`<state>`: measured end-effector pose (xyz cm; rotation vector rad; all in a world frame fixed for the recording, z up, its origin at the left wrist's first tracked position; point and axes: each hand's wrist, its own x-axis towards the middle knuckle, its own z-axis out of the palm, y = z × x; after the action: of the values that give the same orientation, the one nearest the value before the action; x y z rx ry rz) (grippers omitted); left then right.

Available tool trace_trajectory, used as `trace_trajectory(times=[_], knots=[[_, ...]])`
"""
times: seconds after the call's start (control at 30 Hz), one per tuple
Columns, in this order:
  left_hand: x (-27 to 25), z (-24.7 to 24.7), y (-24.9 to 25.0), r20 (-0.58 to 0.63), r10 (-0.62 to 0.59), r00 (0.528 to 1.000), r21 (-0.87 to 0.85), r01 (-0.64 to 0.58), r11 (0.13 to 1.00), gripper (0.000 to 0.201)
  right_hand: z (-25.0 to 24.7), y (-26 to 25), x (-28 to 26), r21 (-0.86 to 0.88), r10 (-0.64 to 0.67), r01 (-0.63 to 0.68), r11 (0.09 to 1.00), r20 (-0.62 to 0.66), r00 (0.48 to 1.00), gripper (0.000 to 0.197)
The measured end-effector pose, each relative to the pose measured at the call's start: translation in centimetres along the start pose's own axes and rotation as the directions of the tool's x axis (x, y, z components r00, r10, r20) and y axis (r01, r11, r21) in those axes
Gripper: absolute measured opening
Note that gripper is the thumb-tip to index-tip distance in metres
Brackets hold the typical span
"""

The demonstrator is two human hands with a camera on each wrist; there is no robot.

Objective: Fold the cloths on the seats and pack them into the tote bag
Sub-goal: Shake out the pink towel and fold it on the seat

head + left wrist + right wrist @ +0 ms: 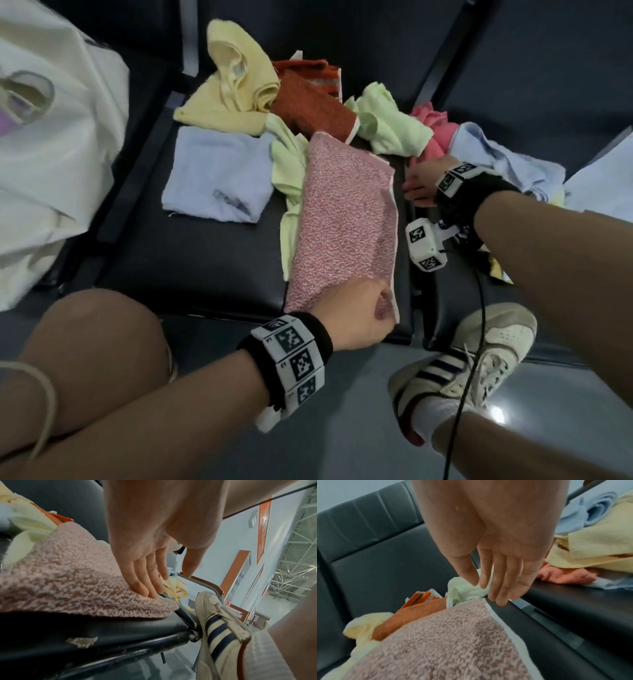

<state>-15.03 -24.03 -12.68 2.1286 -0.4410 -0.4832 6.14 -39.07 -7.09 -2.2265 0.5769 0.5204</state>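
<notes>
A pink speckled towel (342, 219) lies folded lengthwise on the black seat (205, 267), its white-trimmed edge to the right. My left hand (356, 315) rests on its near corner; in the left wrist view the straight fingers (147, 585) press flat on the towel (68, 577), thumb held apart. My right hand (419, 181) is at the far right corner; in the right wrist view its straight fingers (501, 588) point down beside that corner of the towel (453, 642), holding nothing. The cream tote bag (51, 137) stands on the left seat.
Behind the towel lie loose yellow (236, 85), rust-orange (308, 99), light green (387, 126) and pink (435, 130) cloths. A folded light blue cloth (219, 174) sits left of it. More cloths (507, 161) are on the right seat. My shoe (479, 356) and a cable (479, 308) are below.
</notes>
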Motion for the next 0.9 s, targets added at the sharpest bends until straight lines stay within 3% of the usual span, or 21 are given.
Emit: trace_trajectory(times=[0.07, 0.17, 0.27, 0.43, 0.57, 0.63, 0.73, 0.8, 0.9], knots=[[-0.1, -0.1, -0.1, -0.006, 0.017, 1.000, 0.005, -0.017, 1.000, 0.029, 0.1, -0.5, -1.1, -0.027, 0.023, -0.022, 0.999, 0.038, 0.999, 0.007], [-0.5, -0.4, -0.1, -0.048, 0.034, 0.998, 0.024, -0.033, 0.999, 0.022, -0.2, -1.9, -2.9, -0.120, -0.013, 0.018, 0.993, 0.046, 0.999, 0.021], [-0.9, -0.8, -0.3, -0.073, 0.030, 0.997, 0.119, -0.021, 0.993, 0.021, -0.8, -4.1, -5.6, -0.193, -0.134, 0.131, 0.972, -0.002, 0.991, 0.017], [-1.7, -1.6, -0.5, -0.128, 0.038, 0.991, 0.318, 0.005, 0.948, 0.012, 0.0, -6.7, -12.1, -0.356, -0.409, 0.405, 0.842, 0.067, 0.910, 0.012], [-2.2, -2.2, -0.6, -0.116, -0.003, 0.993, 0.398, 0.049, 0.916, 0.016, 1.5, -5.5, -16.4, -0.448, -0.465, 0.507, 0.736, 0.210, 0.860, 0.013], [-2.4, -2.4, -0.8, -0.100, -0.017, 0.995, 0.452, 0.061, 0.890, 0.019, 2.6, -3.3, -17.3, -0.516, -0.447, 0.516, 0.684, 0.263, 0.855, 0.013], [-2.9, -2.7, -1.0, -0.036, -0.029, 0.999, 0.583, 0.045, 0.811, 0.025, 4.9, 1.3, -17.6, -0.634, -0.324, 0.455, 0.625, 0.319, 0.891, 0.012], [-3.2, -2.8, -1.4, 0.007, -0.031, 0.999, 0.670, 0.018, 0.742, 0.037, 6.3, 3.5, -17.7, -0.714, -0.249, 0.459, 0.529, 0.387, 0.888, 0.022], [-3.4, -2.7, -1.9, 0.015, -0.032, 0.999, 0.737, 0.011, 0.676, 0.043, 7.9, 4.6, -17.8, -0.770, -0.227, 0.547, 0.329, 0.498, 0.837, 0.030]])
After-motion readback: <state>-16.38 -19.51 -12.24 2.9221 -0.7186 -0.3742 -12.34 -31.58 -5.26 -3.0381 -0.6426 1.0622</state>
